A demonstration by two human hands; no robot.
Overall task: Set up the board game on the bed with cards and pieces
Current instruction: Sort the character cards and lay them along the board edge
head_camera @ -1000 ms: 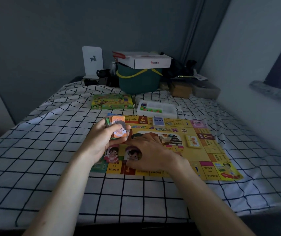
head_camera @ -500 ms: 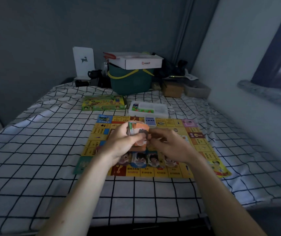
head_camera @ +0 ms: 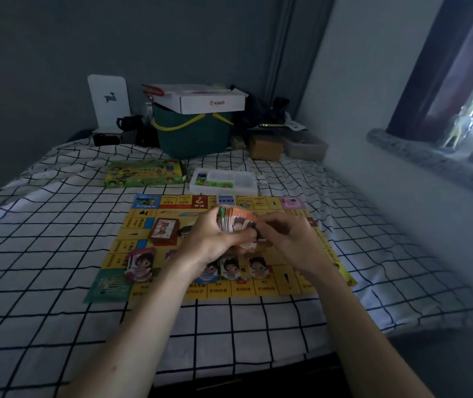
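A yellow game board [head_camera: 172,214] lies flat on the checked bed [head_camera: 43,254]. My left hand [head_camera: 213,237] grips a thick stack of cards [head_camera: 236,222] above the board's middle. My right hand [head_camera: 285,239] pinches the top card of that stack at its right edge. Several character cards [head_camera: 140,265] lie face up along the board's near row, some partly hidden by my hands. A red-brown card deck [head_camera: 164,231] sits on the board's left part. The green game box [head_camera: 145,173] and a white piece tray [head_camera: 224,181] lie beyond the board.
At the bed's far end stand a green bucket [head_camera: 192,136] with a white carton [head_camera: 201,99] on it, a white stand [head_camera: 109,103], dark items and brown boxes [head_camera: 265,147]. A wall and a window sill [head_camera: 419,156] run along the right.
My right hand left the card it laid on the near row and came up to the stack in my left hand. More character cards now lie along that row. The view shifted right.
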